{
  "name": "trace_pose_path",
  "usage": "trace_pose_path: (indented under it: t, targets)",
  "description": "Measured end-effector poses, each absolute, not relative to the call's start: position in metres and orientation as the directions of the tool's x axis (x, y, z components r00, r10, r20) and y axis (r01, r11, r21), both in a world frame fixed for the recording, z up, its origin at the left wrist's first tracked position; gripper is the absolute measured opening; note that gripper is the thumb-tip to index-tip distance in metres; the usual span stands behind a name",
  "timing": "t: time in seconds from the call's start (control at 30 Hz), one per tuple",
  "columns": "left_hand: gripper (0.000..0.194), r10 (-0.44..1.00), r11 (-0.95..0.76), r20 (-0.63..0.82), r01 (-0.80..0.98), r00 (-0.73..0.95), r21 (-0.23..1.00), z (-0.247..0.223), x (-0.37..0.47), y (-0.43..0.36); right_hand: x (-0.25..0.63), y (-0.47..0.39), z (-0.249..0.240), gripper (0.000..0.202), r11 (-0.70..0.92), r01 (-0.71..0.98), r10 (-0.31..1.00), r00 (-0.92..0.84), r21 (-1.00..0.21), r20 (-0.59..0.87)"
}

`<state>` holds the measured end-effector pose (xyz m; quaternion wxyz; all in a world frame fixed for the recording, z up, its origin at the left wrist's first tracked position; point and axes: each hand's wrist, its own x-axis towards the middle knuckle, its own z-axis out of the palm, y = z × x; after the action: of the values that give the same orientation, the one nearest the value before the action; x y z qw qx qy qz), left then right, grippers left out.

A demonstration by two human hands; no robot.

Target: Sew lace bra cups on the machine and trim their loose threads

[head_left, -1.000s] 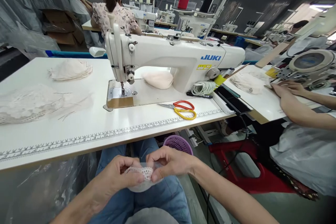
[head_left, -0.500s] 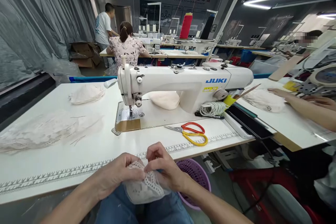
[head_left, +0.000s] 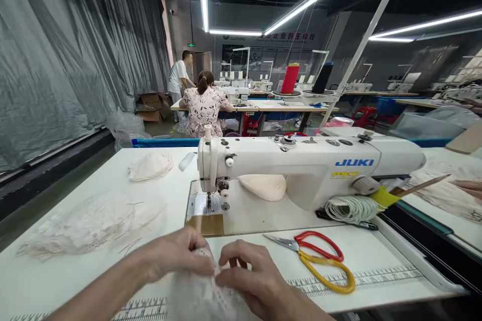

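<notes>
White lace fabric [head_left: 199, 293] hangs between both hands, low in the view and in front of the table edge, blurred by motion. My left hand [head_left: 173, 256] pinches its upper left edge between thumb and fingers. Close beside it, my right hand [head_left: 254, 273] is closed on the same fabric, with thumb and index finger near the lace trim. Beyond the hands stands a white JUKI sewing machine [head_left: 312, 160], a cream rounded piece [head_left: 265, 186] lying under its arm. Scissors with one red and one yellow handle [head_left: 327, 271] lie to the right of my right hand.
Two piles of white lace pieces, a larger one [head_left: 86, 223] and a smaller one [head_left: 150, 166], lie on the left of the table [head_left: 56, 281]. Coiled white cord [head_left: 352, 209] sits by the machine's base. Two people are farther back; part of another person's hand shows at right.
The view has tilted up and moved closer to the machine, so things appear lower and larger. Both hands still hold the lace fabric, now nearer the table. The purple basket has left the view.
</notes>
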<state>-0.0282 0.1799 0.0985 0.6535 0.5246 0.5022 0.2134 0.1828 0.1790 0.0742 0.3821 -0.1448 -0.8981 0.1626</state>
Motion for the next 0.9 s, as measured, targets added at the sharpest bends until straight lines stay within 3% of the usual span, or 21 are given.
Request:
trace_pose_path:
  t: [0.1,0.2,0.3,0.53,0.73,0.9]
  targets:
    - [0.017,0.859,0.151,-0.358,0.486,0.366,0.861,0.106,-0.041,0.221,0.167,0.206,0.065,0.021,0.927,0.188,0.362,-0.674,-0.325,0.644]
    - [0.01,0.951,-0.027,-0.18,0.649,0.251,0.761,0.098,-0.041,0.246,0.156,0.228,0.044,0.021,0.903,0.307,0.428,-0.681,-0.299,0.595]
    - [0.022,0.976,-0.155,-0.022,0.763,0.216,0.627,0.083,-0.031,0.24,0.152,0.235,0.028,0.019,0.868,0.404,0.497,-0.686,-0.29,0.532]
    - [0.028,0.878,-0.454,0.045,0.798,0.476,0.396,0.063,-0.024,0.211,0.154,0.23,0.027,0.017,0.846,0.443,0.534,-0.703,-0.298,0.47]
    - [0.025,0.84,-0.543,0.146,0.821,0.523,0.178,0.045,-0.038,0.228,0.158,0.237,0.034,0.018,0.877,0.449,0.475,-0.756,-0.169,0.45]
    - [0.03,0.831,-0.539,0.23,0.835,0.506,0.111,0.037,-0.046,0.245,0.153,0.244,0.035,0.017,0.84,0.528,0.528,-0.738,-0.128,0.42]
